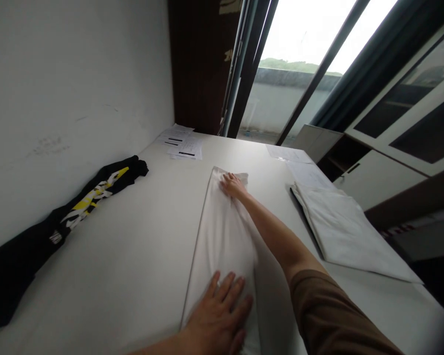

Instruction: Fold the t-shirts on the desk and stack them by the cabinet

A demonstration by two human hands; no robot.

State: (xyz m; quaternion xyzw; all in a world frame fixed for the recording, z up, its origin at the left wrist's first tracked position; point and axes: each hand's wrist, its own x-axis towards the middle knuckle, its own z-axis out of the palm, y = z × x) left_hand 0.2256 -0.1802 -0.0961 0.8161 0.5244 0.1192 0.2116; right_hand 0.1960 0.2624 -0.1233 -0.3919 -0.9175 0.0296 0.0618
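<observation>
Landmark: a long, narrow white cloth (225, 234), which lay on the white desk (140, 256) with its length running away from the person. Light creases were visible along its middle.

Left hand (222, 313): palm down on the near part of the white cloth, fingers spread wide and laid flat, gripping nothing. Right hand (234, 186): on the far end of the white cloth, arm stretched out in a brown sleeve (336, 310); its fingers were extended and a little apart, resting on the fabric. Whether they pinched any of it could not be told.

Left of the white cloth, well apart: a black garment (18, 264) with yellow and white patterning, along the wall (77, 98). Right of the white cloth: a folded white fabric pile (348, 231) with a dark edge beneath. Beyond the white cloth, to the left: printed papers (187, 147).
</observation>
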